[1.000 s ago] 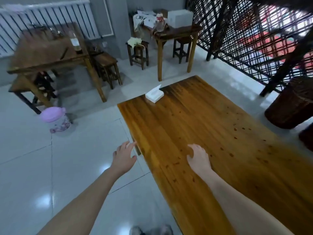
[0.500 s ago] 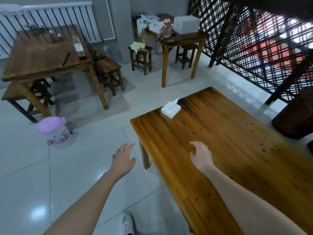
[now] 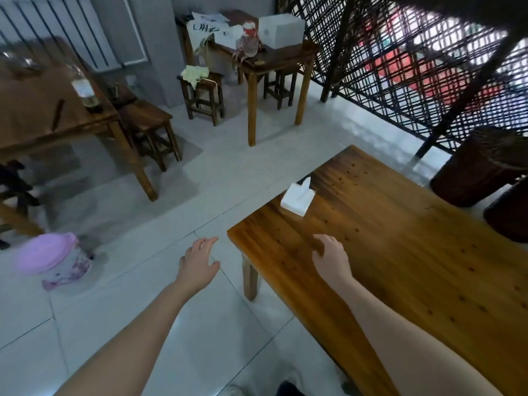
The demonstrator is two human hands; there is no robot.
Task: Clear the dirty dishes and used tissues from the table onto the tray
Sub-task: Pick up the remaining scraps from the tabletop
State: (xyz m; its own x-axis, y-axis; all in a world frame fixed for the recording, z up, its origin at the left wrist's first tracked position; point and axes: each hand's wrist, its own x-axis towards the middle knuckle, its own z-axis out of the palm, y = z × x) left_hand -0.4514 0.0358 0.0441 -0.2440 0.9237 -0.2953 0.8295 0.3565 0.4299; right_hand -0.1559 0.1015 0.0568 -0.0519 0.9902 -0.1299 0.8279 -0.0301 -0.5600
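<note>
A glossy wooden table (image 3: pixel 400 252) fills the right of the view, and a white tissue pack (image 3: pixel 297 198) lies near its far left corner. My right hand (image 3: pixel 331 257) hovers over the table's near left part, fingers loosely bent, holding nothing. My left hand (image 3: pixel 200 261) hangs over the floor just left of the table's corner, fingers relaxed and empty. A second wooden table (image 3: pixel 43 115) at the far left carries a glass bottle (image 3: pixel 84 91) and blurred dishes. No tray is in view.
A pink-lidded bin (image 3: pixel 51 260) stands on the tiled floor at left. Stools (image 3: pixel 148 130) sit by the left table. A small cluttered table (image 3: pixel 271 55) stands at the back. A lattice screen (image 3: pixel 414 67) and dark wicker baskets (image 3: pixel 480 167) line the right side.
The view has shifted back and left, so the near table sits lower and further right. Both hands stay open and empty, now nearer the table's left corner.
</note>
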